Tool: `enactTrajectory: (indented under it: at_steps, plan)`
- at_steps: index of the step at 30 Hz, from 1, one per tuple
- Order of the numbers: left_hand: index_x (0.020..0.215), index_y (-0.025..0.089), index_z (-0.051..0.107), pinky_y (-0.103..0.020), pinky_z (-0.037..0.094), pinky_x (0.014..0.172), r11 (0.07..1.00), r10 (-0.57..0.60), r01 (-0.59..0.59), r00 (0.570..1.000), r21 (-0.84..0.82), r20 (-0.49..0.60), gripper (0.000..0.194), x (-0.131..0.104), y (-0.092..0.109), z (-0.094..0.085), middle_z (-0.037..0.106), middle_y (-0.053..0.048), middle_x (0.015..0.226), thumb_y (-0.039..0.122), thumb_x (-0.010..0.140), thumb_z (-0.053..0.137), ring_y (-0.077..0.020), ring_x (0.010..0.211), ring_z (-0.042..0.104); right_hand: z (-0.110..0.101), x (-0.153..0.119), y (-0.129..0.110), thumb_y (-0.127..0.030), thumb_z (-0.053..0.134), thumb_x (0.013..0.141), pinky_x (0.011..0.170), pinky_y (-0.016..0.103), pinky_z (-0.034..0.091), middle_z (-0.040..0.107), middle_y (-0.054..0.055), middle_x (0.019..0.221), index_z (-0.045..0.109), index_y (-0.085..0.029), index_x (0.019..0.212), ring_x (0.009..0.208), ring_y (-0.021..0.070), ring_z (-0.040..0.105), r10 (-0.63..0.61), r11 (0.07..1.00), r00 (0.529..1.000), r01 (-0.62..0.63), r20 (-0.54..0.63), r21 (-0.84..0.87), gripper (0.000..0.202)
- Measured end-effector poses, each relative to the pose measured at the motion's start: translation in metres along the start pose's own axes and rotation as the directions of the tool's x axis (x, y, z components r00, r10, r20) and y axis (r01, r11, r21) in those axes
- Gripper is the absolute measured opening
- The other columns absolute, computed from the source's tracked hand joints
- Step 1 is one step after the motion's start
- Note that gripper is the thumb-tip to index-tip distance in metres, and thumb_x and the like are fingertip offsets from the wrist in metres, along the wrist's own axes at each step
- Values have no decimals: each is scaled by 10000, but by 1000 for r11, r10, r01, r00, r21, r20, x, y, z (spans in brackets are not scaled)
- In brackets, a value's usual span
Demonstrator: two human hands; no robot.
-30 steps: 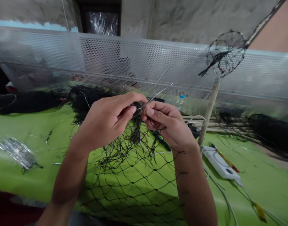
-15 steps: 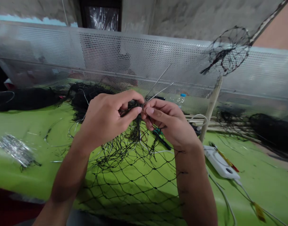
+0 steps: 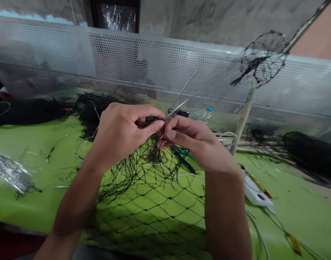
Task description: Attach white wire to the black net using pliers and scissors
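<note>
My left hand (image 3: 127,128) pinches a gathered bunch of black netting between thumb and fingers. Close against it, my right hand (image 3: 189,139) is closed too, its thumb and index finger pressed together beside the bunch; the fingertips hide what is between them. Two thin metal rods (image 3: 183,104) stick up and to the right from where the fingertips meet. Below both hands the black net (image 3: 157,198) hangs and spreads over the green table, its knotted mesh reaching toward me. Green-and-black pliers (image 3: 184,160) lie behind the net, partly covered by my right hand.
A perforated metal panel (image 3: 165,61) stands along the back. Black net heaps (image 3: 92,115) lie behind my left hand. At left is a silvery wire bundle (image 3: 12,173). On the right are a wooden post (image 3: 243,122), a white power strip (image 3: 256,193) with cables, and another dark net (image 3: 312,153).
My right fingers have shifted slightly left and curled closer to the left fingertips. The view has moved a little; the left hand keeps its pinch on the net.
</note>
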State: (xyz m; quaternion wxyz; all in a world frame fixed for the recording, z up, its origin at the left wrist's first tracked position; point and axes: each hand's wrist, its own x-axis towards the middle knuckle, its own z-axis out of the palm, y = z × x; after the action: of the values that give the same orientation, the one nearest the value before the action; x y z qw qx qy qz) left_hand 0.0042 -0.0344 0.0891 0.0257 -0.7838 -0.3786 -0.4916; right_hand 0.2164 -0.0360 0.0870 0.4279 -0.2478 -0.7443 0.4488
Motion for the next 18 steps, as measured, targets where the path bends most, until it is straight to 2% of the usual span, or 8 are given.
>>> enactTrajectory:
  at_steps: [2,5,8,10,13,15,17,18]
  plan:
    - [1020,358,837,-329,341,576,1000,-12,12,1000,-14,-10,127,0,-1,0,644,64,652,351,939,740,-111,556,478,-1,-3,-4,-307,739,981,737,291,509,661,8,862,695,-204,908,806,147,618,-43,992,999,41,-18,-118,134]
    - [1026,357,839,-325,365,583,1000,-7,7,1000,-21,-30,128,-1,-1,-1,668,68,675,360,944,740,-106,554,481,1,-10,-12,-268,712,990,630,280,425,619,-7,796,698,-200,877,725,128,536,-93,954,994,72,-61,-292,132]
    - [1029,361,839,-322,393,606,1000,19,-19,999,9,-50,123,-1,1,-1,684,72,675,360,950,745,-108,575,530,10,-17,-20,-247,711,991,510,283,318,531,-38,683,695,-205,860,597,106,430,-134,928,983,80,-127,-363,139]
    - [1034,369,838,-320,405,607,999,28,-27,998,22,-63,122,-1,2,-1,680,76,656,356,947,754,-110,576,554,18,-20,-23,-251,701,1010,473,288,293,523,-46,657,689,-222,884,552,101,412,-261,915,932,156,-251,-371,130]
    - [1033,368,834,-318,431,605,999,36,-36,998,14,-44,117,-1,4,-2,718,73,689,369,949,753,-123,610,616,28,-20,-20,-224,660,1039,485,294,396,646,-31,726,665,-264,923,564,113,543,-503,822,776,295,-379,-487,123]
    - [1035,368,830,-322,455,615,999,38,-37,999,15,-24,120,-1,4,-3,755,67,737,393,954,744,-139,648,657,31,-18,-16,-191,654,1028,539,317,493,711,-23,785,647,-294,947,616,139,647,-629,693,701,308,-338,-652,131]
    - [1043,374,825,-332,479,627,999,42,-41,999,27,-15,133,-2,5,-4,782,61,781,413,963,727,-154,669,680,31,-16,-11,-167,663,1002,584,351,550,738,-19,798,646,-317,981,645,171,696,-695,548,680,289,-235,-785,153]
    - [1047,378,823,-337,490,630,998,49,-48,999,35,-13,139,-2,5,-4,793,57,804,419,967,717,-162,682,691,29,-15,-8,-168,671,991,594,367,565,745,-12,794,653,-323,993,651,187,703,-702,501,684,280,-196,-819,156]
